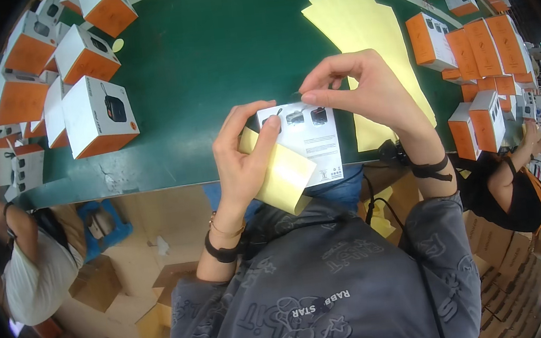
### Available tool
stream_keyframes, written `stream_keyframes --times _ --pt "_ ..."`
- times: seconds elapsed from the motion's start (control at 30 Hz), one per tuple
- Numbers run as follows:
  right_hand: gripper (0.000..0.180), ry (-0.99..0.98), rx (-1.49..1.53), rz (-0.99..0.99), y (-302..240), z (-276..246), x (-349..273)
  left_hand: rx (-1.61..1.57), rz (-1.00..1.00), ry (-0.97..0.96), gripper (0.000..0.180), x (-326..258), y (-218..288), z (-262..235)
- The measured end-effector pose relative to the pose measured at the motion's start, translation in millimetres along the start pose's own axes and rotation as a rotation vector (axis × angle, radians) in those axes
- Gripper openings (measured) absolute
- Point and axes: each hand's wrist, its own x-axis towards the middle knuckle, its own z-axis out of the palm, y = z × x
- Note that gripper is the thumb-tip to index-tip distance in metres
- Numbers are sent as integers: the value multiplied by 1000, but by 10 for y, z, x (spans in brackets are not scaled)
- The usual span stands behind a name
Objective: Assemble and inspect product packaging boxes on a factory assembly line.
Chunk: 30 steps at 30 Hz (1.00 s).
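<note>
My left hand (240, 162) grips a small white and orange product box (310, 140) by its left side, together with a strip of yellow backing paper (284, 174) that curls down below the box. My right hand (358, 90) pinches at the top edge of the same box with thumb and forefinger. What sits between those fingertips is too small to make out. The box is held just in front of the near edge of the green table (207, 63).
Several white and orange boxes (97, 118) are piled at the table's left, more boxes (469, 49) at the right. Yellow sheets (368, 33) lie right of centre. One person (29, 260) sits at my left, another person (523, 188) at my right. Brown cartons cover the floor.
</note>
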Motion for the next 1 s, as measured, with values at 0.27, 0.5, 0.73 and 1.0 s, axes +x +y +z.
stream_keyframes --times 0.27,0.5,0.73,1.0 --pt "12 -54 -6 79 -91 20 61 0 11 1 20 -2 -4 -6" --pt "12 -69 15 102 -46 44 63 -72 -35 57 20 3 42 38" --pt "13 -38 -47 63 -56 78 68 3 8 -2 20 -1 4 -2" --pt "14 75 -194 -1 -103 178 -27 -2 16 -6 20 -1 2 -5"
